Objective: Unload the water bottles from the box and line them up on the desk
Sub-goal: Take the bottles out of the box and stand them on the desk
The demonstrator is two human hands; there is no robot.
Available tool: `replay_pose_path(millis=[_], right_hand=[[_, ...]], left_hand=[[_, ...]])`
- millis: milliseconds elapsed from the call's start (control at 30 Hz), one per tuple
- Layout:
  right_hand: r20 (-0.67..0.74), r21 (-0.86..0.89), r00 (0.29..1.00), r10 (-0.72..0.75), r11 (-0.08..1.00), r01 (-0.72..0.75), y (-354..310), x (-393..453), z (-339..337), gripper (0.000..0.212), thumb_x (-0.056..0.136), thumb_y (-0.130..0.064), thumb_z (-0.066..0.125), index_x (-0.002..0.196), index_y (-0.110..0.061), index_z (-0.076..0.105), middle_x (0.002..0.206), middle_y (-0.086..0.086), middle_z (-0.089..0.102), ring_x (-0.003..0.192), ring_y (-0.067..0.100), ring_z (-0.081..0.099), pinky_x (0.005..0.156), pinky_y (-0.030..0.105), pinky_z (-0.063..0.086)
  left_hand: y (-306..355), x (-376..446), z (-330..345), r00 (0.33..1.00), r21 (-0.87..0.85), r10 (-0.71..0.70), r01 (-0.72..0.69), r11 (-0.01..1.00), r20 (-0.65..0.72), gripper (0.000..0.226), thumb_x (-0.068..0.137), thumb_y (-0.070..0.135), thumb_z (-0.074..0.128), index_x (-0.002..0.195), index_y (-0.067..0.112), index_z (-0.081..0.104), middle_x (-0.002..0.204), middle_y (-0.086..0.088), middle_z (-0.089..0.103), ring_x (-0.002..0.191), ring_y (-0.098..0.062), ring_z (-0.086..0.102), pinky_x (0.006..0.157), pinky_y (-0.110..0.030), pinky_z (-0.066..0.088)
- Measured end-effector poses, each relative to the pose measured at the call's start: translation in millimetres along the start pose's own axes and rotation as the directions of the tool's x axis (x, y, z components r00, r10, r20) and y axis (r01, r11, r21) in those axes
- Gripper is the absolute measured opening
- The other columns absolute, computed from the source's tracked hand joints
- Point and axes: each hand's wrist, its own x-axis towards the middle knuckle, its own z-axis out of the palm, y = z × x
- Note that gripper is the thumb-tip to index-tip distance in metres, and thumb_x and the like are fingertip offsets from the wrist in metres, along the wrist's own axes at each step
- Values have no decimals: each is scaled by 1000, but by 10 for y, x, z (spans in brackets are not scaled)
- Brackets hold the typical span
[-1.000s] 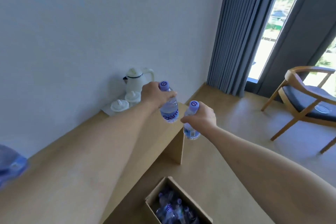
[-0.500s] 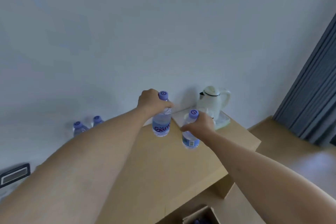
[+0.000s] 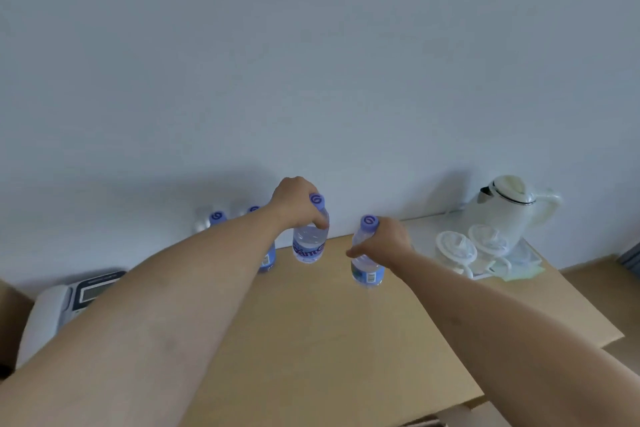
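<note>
A plain pale wall (image 3: pixel 311 62) fills the upper picture, evenly lit with soft shadows low down. At 3 o'clock a white kettle (image 3: pixel 505 208) and cups (image 3: pixel 457 248) sit on a tray (image 3: pixel 530 260). At 9 o'clock lies a phone (image 3: pixel 59 305). A strip of floor (image 3: pixel 595 274) shows at 4 o'clock.

I read the light tan wooden desk (image 3: pixel 311 340) as matt laminate, smooth, faint grain. The clear plastic water bottle with a violet cap (image 3: pixel 309 241) looks glossy, its printed label film slightly shiny; the second clear plastic bottle with a blue label (image 3: pixel 367 270) matches (cap plastic satin, not mirror-bright). The white glossy kettle (image 3: pixel 509 208) could be glazed ceramic or plastic; I cannot tell, though its rim band looks metallic. The grey plastic desk telephone (image 3: pixel 52 308) is dull. The pale painted wall (image 3: pixel 311 62) is matt.
</note>
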Motion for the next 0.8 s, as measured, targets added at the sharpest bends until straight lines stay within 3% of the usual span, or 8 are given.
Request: replay_pose_path(millis=[133, 267, 400, 500, 667, 800], right_hand=[[73, -29, 997, -38, 999, 40, -136, 319, 186, 55, 47, -41, 92, 77, -16, 53, 81, 1, 60, 67, 13, 58, 50, 24, 45], [153, -120, 986, -68, 989, 87, -237, 596, 359, 58, 44, -47, 90, 79, -23, 51, 80, -7, 56, 67, 11, 58, 50, 23, 44], [167, -58, 980, -105, 992, 116, -262, 852, 536, 51, 46, -37, 90, 80, -20, 56, 78, -6, 57, 69, 13, 59, 55, 24, 48], [181, -43, 976, -122, 990, 132, -329, 976, 646, 48, 48, -31, 90, 73, -15, 53, 72, -3, 55, 61, 11, 53, 47, 23, 42], [146, -45, 978, -145, 987, 153, -424, 1073, 868, 38, 56, -23, 82, 67, -13, 47, 65, -4, 50, 50, 7, 47, 38, 19, 31], [99, 4, 987, -129, 992, 129, -443, 1134, 940, 34, 59, -23, 77, 65, -15, 45, 67, -3, 52, 52, 9, 50, 39, 20, 30]], left_hand=[[-193, 161, 68, 999, 53, -41, 42, 998, -10, 35, 53, 21, 85, 81, 7, 69, 74, -2, 61, 66, -18, 50, 60, -31, 48], [-271, 315, 126, 999, 109, -48, 45, 993, 19, 39, 53, 14, 86, 89, 13, 72, 87, -3, 69, 80, -21, 63, 70, -34, 58], [-345, 406, 167, 995, 194, -67, 51, 980, 77, 43, 56, 9, 83, 98, 17, 72, 94, 0, 66, 85, -21, 62, 71, -31, 56], [-451, 403, 175, 991, 230, -92, 67, 971, 97, 42, 65, 4, 73, 105, 15, 72, 100, -1, 67, 91, -22, 62, 72, -27, 51], [-509, 440, 166, 997, 270, -53, 37, 962, 55, 34, 69, 5, 68, 101, 12, 72, 89, -4, 67, 88, -26, 62, 68, -26, 43], [-503, 466, 152, 999, 329, -20, 9, 944, 30, 33, 66, 9, 71, 99, 13, 73, 91, -7, 69, 87, -29, 61, 74, -34, 53]])
